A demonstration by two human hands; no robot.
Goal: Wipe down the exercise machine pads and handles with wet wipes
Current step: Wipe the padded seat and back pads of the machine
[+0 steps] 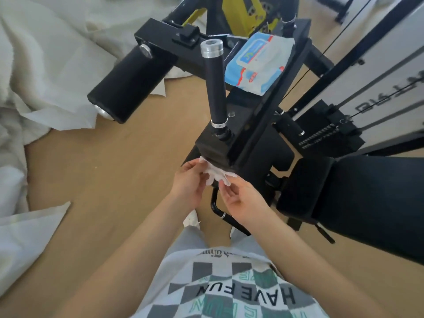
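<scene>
Holding a crumpled white wet wipe (215,174) between both hands: the left hand (188,182) pinches its left edge, and the right hand (243,200) pinches its lower right edge with the fingertips. The hands are close together but not touching. The wipe lies against the near face of the black metal block (215,149) at the foot of the upright handle (215,88). Handle: cylindrical, matte black grip, silver metal cap on top, silver ring at the base. Just right of the handle's upper part, a soft blue-and-white wipes pack (257,63) rests on the black frame; contents not visible. Left of the handle is a thick cylindrical black roller pad (130,86) with a shiny metal end cap. Lower right of the handle is a flat, matte black seat pad (367,203). Far left of the handle, rumpled white sheeting (46,53) lies on a tan floor (114,168).
</scene>
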